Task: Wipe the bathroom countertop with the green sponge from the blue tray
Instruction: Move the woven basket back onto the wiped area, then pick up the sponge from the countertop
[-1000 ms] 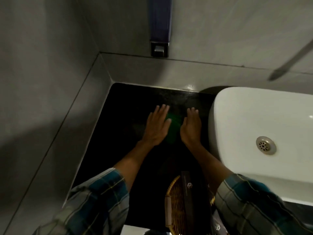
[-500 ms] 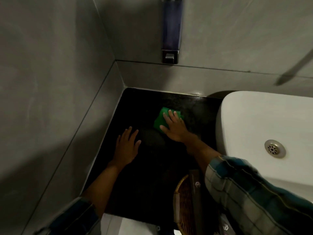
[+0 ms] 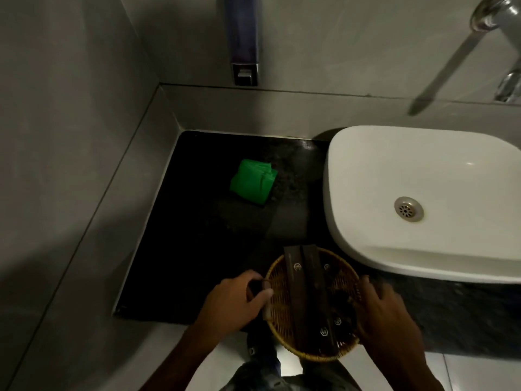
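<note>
The green sponge (image 3: 253, 182) lies alone on the black countertop (image 3: 186, 244), near the back and left of the basin; no hand touches it. Both hands are at the front edge. My left hand (image 3: 236, 299) grips the left handle of a round wicker basket (image 3: 311, 354). On the basket's right rim my right hand (image 3: 386, 311) closes its fingers. The basket holds several dark slim packets (image 3: 308, 292). No blue tray is in view.
A white basin (image 3: 417, 198) fills the right side, with a drain (image 3: 408, 209). A soap dispenser (image 3: 244, 38) hangs on the back wall, a chrome tap (image 3: 451, 57) at the upper right. Grey walls close the left and back.
Both hands left the sponge and the back of the counter and came to the front, taking hold of the wicker basket. The sponge stays where it was released.
</note>
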